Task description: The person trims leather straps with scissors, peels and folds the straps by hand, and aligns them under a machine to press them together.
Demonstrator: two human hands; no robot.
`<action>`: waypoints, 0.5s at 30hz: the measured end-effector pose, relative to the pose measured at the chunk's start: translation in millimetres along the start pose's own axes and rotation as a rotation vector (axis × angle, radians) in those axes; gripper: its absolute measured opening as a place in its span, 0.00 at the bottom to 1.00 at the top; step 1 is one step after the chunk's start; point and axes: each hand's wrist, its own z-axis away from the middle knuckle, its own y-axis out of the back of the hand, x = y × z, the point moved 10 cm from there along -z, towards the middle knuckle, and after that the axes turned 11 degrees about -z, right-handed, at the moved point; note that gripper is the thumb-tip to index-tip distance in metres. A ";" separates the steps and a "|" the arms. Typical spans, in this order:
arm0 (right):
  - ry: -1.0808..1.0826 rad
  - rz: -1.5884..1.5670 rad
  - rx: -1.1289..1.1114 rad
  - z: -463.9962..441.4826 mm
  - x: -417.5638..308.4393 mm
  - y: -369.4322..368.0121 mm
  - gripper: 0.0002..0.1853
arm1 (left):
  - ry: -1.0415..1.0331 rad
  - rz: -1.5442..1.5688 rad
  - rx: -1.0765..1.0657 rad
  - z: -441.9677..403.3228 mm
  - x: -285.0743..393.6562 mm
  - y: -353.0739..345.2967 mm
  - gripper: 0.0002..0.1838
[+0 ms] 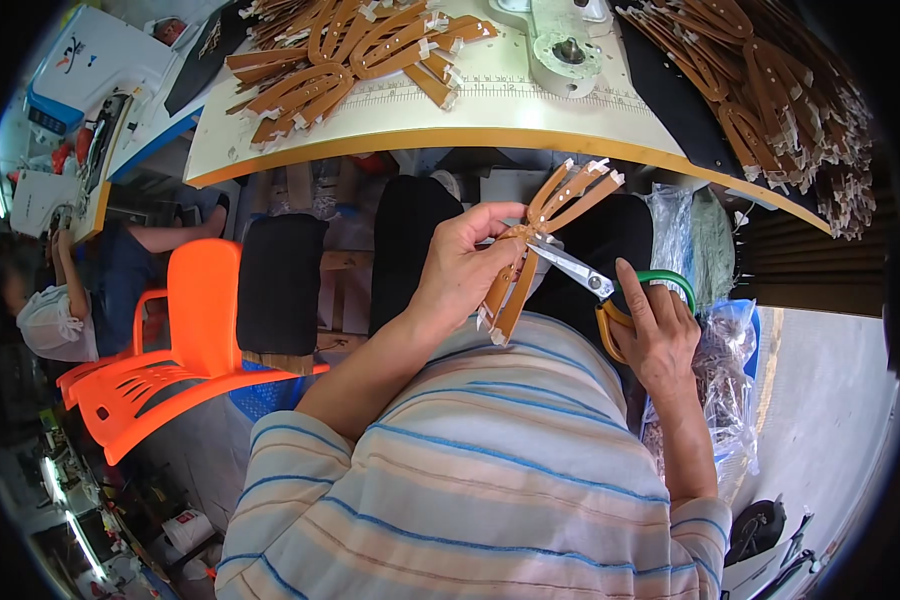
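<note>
Above my lap, my left hand (458, 265) pinches a brown strap piece (574, 198) at its crossed middle. Its looped straps fan out above and below my fingers, with whitish tabs at the ends; it resembles a sandal upper. My right hand (662, 338) grips a pair of scissors (576, 268) by the green and orange handles, its index finger stretched along them. The blades point left, and their tips touch or overlap the middle of the strap piece close to my left fingertips. Whether the tips cut into anything is too small to tell.
On the worktable (410, 135) ahead lies a pile of similar brown straps (355, 60) beside a metal machine part (567, 62). Another heap (770, 90) hangs over the right edge. An orange chair (205, 310) stands left, a plastic-lined bin (725, 370) right. Another person (58, 315) sits far left.
</note>
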 end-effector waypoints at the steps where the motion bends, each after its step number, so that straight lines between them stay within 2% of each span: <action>1: 0.014 0.006 -0.002 0.2 -0.7 -0.5 0.42 | 0.012 0.020 0.003 0.2 -1.0 0.0 0.15; 8: 0.056 0.054 -0.065 -0.1 0.3 -5.4 0.42 | 0.091 0.123 0.007 2.2 -10.4 -1.7 0.16; 15: 0.061 0.082 -0.145 1.6 3.3 -14.5 0.43 | 0.043 -0.071 -0.015 5.6 -3.2 -6.1 0.18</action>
